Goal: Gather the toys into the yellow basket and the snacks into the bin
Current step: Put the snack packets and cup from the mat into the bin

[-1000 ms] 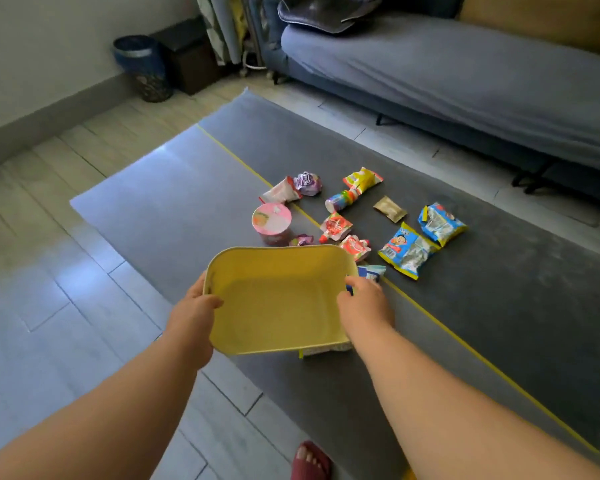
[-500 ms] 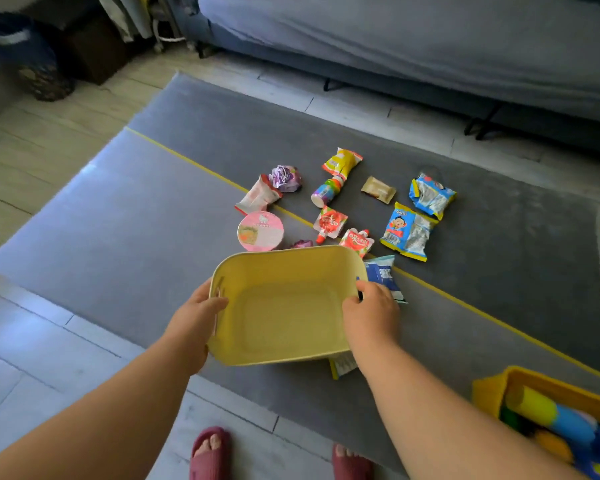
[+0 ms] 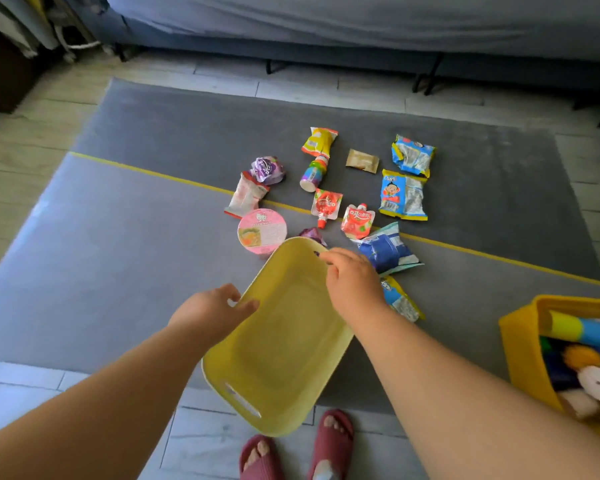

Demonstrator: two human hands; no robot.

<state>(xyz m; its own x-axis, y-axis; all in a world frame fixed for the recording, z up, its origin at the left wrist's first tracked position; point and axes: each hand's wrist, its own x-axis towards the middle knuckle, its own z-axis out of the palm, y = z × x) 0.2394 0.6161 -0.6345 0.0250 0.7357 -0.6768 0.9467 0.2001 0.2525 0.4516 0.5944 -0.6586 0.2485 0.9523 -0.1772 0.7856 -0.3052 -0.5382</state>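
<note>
A pale yellow empty bin [image 3: 284, 344] hangs tilted over the grey mat, its long side pointing away from me. My right hand [image 3: 352, 282] grips its far rim by the handle slot. Fingers apart, my left hand [image 3: 210, 311] hovers at the bin's left rim, thumb just over the edge. Several snacks lie beyond the bin: a pink cup [image 3: 262, 232], a blue packet [image 3: 387, 249], two red pouches [image 3: 357, 220] and a blue-yellow pack [image 3: 403, 195]. The deeper yellow basket [image 3: 520, 337], at the right edge, holds soft toys.
A grey sofa [image 3: 361, 26] runs along the far side, its legs on the wooden floor. Yellow tape [image 3: 146, 170] crosses the mat diagonally. My feet in red slippers [image 3: 329, 441] stand at the mat's near edge. Another snack pack [image 3: 400, 299] lies under my right wrist.
The bin has turned from crosswise to lengthwise. My right hand moved to its far rim, and my left hand let go of the side. The view tilted down, showing more of the toy basket.
</note>
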